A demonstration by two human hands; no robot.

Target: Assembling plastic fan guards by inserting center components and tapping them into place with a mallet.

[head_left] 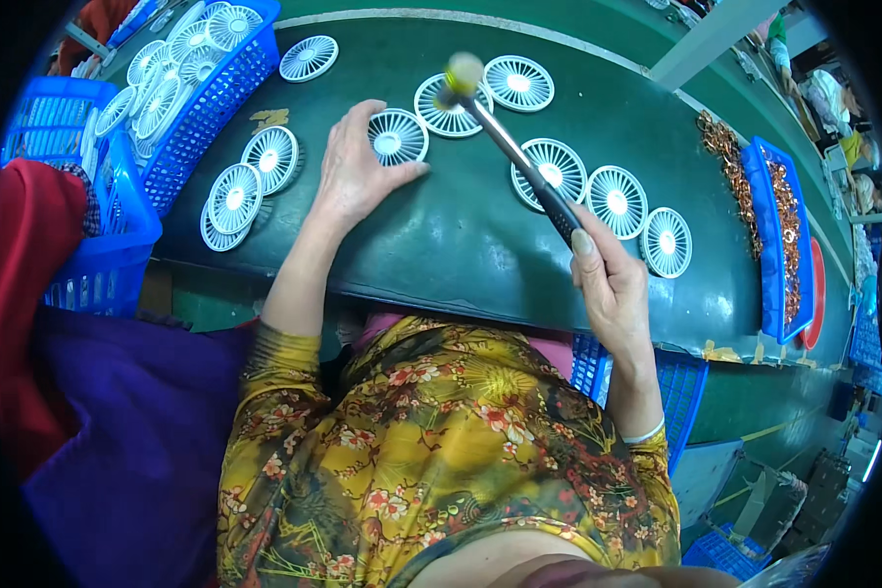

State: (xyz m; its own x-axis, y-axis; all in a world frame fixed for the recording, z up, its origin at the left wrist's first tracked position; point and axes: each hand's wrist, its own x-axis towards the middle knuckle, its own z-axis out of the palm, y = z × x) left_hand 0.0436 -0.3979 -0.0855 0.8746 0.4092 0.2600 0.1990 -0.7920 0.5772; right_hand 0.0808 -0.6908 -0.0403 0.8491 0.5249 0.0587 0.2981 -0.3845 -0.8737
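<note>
My left hand [353,167] rests on the green table, its thumb and fingers curved around the rim of a white round fan grille [398,139]. In my right hand [612,279] is the black handle of a mallet [519,157] with a metal shaft. Its head, yellowish and pale, is smeared by motion and shows over another white grille [431,110] just beyond. I cannot tell how high above that grille the head is. More grilles lie near the shaft and right hand, among them one white grille [617,202] just past my fingers.
A blue basket [211,103] heaped with white grilles stands at the left, near overlapping grilles [235,199] on the green table [441,235]. At the right, a blue tray [769,235] holds small copper-coloured parts, with more parts [730,176] piled beside it. Several people are in the background.
</note>
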